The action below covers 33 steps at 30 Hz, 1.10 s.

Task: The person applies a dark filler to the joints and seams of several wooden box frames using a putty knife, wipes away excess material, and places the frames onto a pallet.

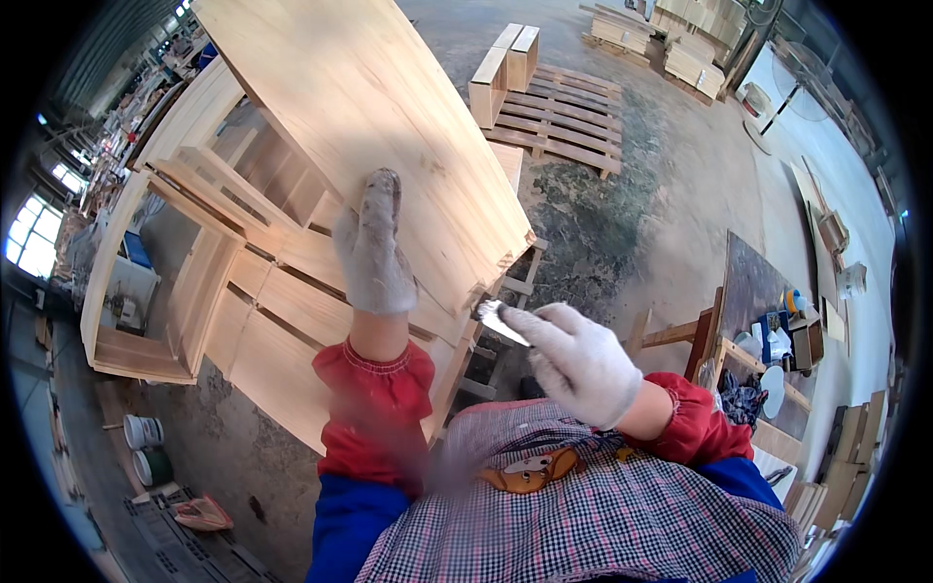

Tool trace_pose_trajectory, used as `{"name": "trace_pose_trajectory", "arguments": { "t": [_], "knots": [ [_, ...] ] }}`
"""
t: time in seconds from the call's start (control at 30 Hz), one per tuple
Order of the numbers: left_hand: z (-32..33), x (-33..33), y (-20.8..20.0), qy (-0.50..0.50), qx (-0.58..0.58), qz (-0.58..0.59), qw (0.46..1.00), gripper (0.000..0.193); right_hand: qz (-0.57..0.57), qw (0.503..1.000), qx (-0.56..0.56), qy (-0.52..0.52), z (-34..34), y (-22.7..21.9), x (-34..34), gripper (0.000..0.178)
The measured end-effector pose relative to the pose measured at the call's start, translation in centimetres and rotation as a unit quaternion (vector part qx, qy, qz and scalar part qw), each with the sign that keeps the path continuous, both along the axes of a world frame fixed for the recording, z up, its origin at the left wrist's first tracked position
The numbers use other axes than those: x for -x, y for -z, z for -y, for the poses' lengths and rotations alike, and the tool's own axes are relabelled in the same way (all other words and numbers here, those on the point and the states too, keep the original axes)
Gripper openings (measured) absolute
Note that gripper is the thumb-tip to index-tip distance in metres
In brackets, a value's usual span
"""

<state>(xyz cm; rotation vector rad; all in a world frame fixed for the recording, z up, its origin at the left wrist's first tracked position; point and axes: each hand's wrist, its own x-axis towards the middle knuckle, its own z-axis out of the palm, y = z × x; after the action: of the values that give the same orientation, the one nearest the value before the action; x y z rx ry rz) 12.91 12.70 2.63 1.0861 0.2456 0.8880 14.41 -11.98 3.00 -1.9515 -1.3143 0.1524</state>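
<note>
A pale wooden drawer [408,126] is tilted up in front of me, its broad side facing me and notched corner joints at its lower right end. My left hand [377,248], in a soiled white glove, is closed on the drawer's near-left edge. The thumb points away from me, and the other fingers are partly hidden. My right hand [588,369], also gloved, pinches a small putty knife [503,324]. Its pale blade is close to the drawer's lower corner; whether it touches cannot be made out.
Wooden frames [160,291] and boards stand at left under the drawer. Beyond lies a slatted pallet [564,121] bearing wooden boxes [505,73]. At right is a dark-topped workbench [753,282] with containers and tools. Buckets [146,432] sit on the floor at lower left.
</note>
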Motion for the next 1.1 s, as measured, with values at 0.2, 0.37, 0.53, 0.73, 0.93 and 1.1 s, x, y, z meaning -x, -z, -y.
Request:
{"name": "trace_pose_trajectory", "arguments": {
  "t": [0.2, 0.37, 0.53, 0.73, 0.93, 1.1],
  "knots": [
    [0.3, 0.3, -0.9, -0.004, -0.114, -0.011, 0.993, 0.046, 0.01, 0.995, 0.095, -0.024, -1.3, -1.6, 1.5, 0.057],
    [0.9, 0.2, -1.7, -0.014, -0.05, -0.034, 0.998, 0.046, 0.008, 0.995, 0.102, -0.015, -2.1, -1.4, 1.9, 0.057],
    [1.2, 0.2, -2.2, -0.018, -0.026, -0.033, 0.999, 0.046, 0.0, 0.991, 0.13, -0.017, -2.3, -1.4, 2.1, 0.058],
    [1.4, 0.1, -3.1, -0.011, 0.018, -0.021, 1.0, 0.04, 0.002, 0.997, 0.072, -0.021, -1.8, -0.9, 1.9, 0.058],
    [1.1, 0.0, -2.2, -0.042, 0.03, 0.006, 0.999, 0.037, 0.016, 0.999, 0.046, -0.023, -1.9, 0.4, 1.7, 0.056],
    [1.2, 0.0, -2.4, -0.034, 0.034, 0.001, 0.999, 0.035, 0.015, 1.0, 0.012, -0.021, -2.3, 2.1, 0.7, 0.056]
  ]
}}
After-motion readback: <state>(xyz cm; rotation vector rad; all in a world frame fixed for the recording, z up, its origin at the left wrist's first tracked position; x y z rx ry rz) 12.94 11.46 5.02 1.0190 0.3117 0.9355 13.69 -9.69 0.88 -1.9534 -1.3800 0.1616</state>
